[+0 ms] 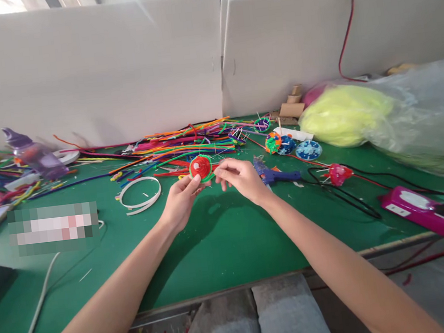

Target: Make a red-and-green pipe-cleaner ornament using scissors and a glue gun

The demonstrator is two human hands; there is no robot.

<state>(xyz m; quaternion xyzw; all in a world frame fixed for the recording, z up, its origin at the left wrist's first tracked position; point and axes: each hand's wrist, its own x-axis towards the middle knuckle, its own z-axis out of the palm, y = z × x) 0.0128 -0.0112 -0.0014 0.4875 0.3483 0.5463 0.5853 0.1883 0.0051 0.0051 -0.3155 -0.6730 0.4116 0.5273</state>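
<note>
Over the table [225, 262], left fingers [194, 181] pinch a red dome [200, 166], right fingers [223, 173] a green strand [208, 178].

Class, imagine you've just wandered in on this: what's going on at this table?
A person is working with both hands over a green table. The left hand holds a red dome with a green rim, and the right hand has its fingertips together at the dome's right side; whether they pinch anything is too small to tell. Colourful rods lie in a heap behind, and a blue glue gun lies just right of the right hand.
</note>
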